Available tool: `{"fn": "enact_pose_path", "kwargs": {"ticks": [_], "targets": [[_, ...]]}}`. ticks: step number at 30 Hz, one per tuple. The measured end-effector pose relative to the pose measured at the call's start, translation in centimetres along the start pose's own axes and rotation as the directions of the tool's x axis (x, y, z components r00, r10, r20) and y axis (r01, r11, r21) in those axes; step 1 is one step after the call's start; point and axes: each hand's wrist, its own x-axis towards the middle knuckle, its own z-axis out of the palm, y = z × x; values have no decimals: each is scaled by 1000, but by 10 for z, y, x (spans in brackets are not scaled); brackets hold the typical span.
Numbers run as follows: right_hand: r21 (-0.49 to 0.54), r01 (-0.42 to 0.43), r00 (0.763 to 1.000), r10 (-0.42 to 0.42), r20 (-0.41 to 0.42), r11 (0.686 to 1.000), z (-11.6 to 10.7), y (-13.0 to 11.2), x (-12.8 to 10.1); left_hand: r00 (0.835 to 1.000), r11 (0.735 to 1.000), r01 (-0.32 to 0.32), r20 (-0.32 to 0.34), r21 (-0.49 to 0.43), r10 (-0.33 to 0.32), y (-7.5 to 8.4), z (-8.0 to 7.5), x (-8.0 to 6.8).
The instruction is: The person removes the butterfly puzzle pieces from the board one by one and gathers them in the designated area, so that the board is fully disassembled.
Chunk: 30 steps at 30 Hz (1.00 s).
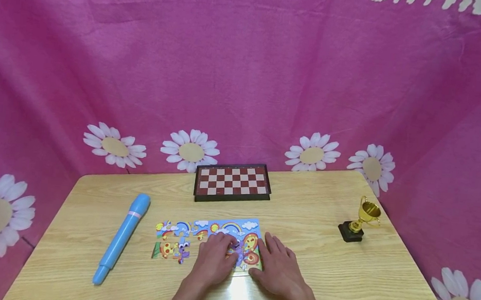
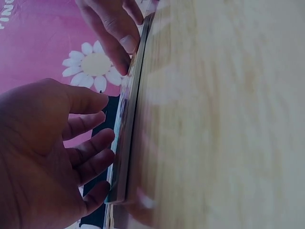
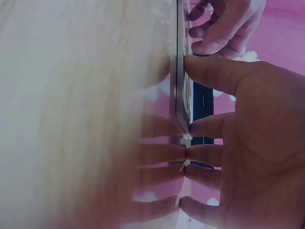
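Jigsaw puzzle (image 1: 216,240) flat on the wooden table (image 1: 340,280), near the front edge, partly assembled: joined block at the right end, looser pieces (image 1: 171,250) trailing off to the left. Left hand (image 1: 214,257) down on the middle of the joined block, fingers spread and fairly straight, tips pressing the picture, nothing gripped. Right hand (image 1: 279,266) just beside it, flat over the block's right edge, fingers straight, thumb against the near edge, holding nothing. Seen edge-on from the wrist views: thin puzzle board (image 3: 180,86) lying on the tabletop, fingertips (image 3: 190,129) of the right hand touching its rim. Blue pen-shaped toy (image 1: 122,237) well off to the left, chessboard (image 1: 233,181) behind, small gold trophy (image 1: 360,220) far right.
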Motion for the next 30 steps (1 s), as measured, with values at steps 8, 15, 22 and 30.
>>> {"fn": "enact_pose_path", "kwargs": {"ticks": [8, 15, 22, 30], "targets": [[-18, 1, 1000, -1, -8, 1000, 1, 0, -1, 1000, 998, -20, 20, 51, 19, 7, 6, 5], [-24, 0, 1000, 0, -14, 1000, 0, 0, -3, 994, 992, 39, 99, 120, -51, 14, 10, 11], [-30, -7, 1000, 7, 3, 1000, 0, -2, -4, 992, 989, 53, 107, 136, -68, 15, 12, 15], [-30, -9, 1000, 9, 1, 1000, 1, -2, -4, 990, 992, 63, 118, 108, -76, 14, 13, 19]]}}
